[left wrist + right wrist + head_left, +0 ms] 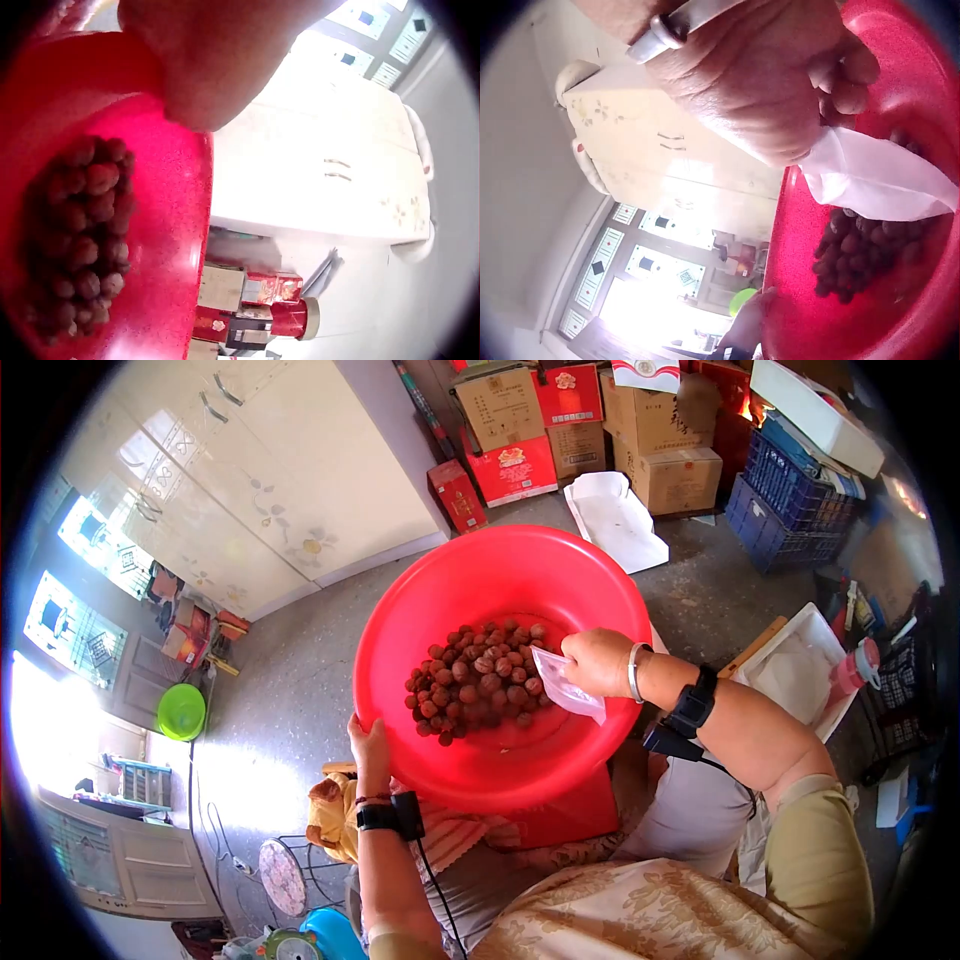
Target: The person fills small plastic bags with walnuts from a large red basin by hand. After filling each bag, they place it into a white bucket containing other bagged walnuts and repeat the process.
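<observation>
A big red plastic basin (500,565) fills the middle of the head view, tilted toward the person. Round, rough brown walnut-like pieces (487,678) lie heaped at its bottom. My left hand (371,748) grips the basin's left rim; its wrist view shows part of that hand (217,67) over the rim. Inside the right side of the basin, my right hand (598,663) holds a thin, whitish translucent plastic bag (570,685) by one end. The bag (870,176) hangs from the curled fingers, overlapping the brown pieces in the right wrist view.
Beneath the basin is a red box (565,810). A white foam tray (615,520) lies on the floor beyond, near stacked cartons (680,480) and blue crates (785,525). A pale cabinet (280,470) stands at the left; a white foam box (790,660) sits at right.
</observation>
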Demonstrator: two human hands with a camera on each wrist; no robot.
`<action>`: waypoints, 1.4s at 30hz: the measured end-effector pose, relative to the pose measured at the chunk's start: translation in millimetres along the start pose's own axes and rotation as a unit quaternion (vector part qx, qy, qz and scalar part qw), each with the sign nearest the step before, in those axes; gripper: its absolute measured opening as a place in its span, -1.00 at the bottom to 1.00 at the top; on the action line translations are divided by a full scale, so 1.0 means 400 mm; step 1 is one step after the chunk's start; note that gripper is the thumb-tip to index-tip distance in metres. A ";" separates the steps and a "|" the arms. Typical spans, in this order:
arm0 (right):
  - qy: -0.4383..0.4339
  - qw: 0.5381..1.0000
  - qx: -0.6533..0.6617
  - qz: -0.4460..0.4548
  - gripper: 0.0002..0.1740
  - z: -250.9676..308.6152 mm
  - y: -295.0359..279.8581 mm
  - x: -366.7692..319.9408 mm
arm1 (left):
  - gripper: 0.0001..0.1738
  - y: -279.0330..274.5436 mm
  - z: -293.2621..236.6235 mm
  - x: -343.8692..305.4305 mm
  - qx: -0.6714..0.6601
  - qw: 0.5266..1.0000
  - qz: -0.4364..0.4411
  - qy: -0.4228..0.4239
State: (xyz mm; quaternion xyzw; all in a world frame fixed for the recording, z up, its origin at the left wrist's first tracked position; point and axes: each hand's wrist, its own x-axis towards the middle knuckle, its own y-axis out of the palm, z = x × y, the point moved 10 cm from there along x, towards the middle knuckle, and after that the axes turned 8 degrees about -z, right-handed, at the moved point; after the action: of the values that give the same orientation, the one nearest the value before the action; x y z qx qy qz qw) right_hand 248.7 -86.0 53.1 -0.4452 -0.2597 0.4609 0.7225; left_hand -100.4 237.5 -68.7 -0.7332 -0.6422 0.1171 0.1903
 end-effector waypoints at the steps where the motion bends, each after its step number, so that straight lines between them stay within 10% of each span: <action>1: 0.002 1.000 -0.008 -0.012 -0.71 -0.004 -0.002 0.002 | -0.26 0.002 0.010 -0.002 -0.044 0.999 0.007 -0.002; 10: -0.013 0.998 -0.047 -0.049 -0.73 -0.016 -0.002 0.009 | -0.28 -0.015 0.011 -0.150 0.026 0.995 -0.091 0.034; 26: -0.005 0.997 -0.079 0.005 -0.69 -0.001 0.050 0.001 | -0.46 0.072 -0.131 -0.626 -0.292 0.916 -0.092 -0.258; 33: 0.017 0.992 -0.083 0.091 -0.69 0.006 0.086 -0.006 | -0.58 0.104 -0.176 -0.753 -0.314 0.877 0.081 -0.354; 36: 0.040 0.985 -0.056 0.155 -0.67 -0.010 0.137 -0.020 | -0.66 0.095 -0.262 -0.796 -0.251 0.844 0.303 -0.365; 38: 0.051 0.982 -0.028 0.181 -0.65 -0.015 0.166 -0.027 | -0.69 0.078 -0.268 -0.829 -0.014 0.821 0.509 -0.258; 42: 0.074 0.976 -0.003 0.204 -0.65 -0.010 0.195 -0.037 | -0.71 0.072 -0.334 -0.704 -0.010 0.866 0.490 -0.099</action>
State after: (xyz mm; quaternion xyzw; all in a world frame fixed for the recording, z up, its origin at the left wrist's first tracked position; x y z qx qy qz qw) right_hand 211.4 -87.2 -17.0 -0.5240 -0.1109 0.5631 0.6293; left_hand -60.5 -60.6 18.9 -0.9401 -0.2170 0.2603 0.0365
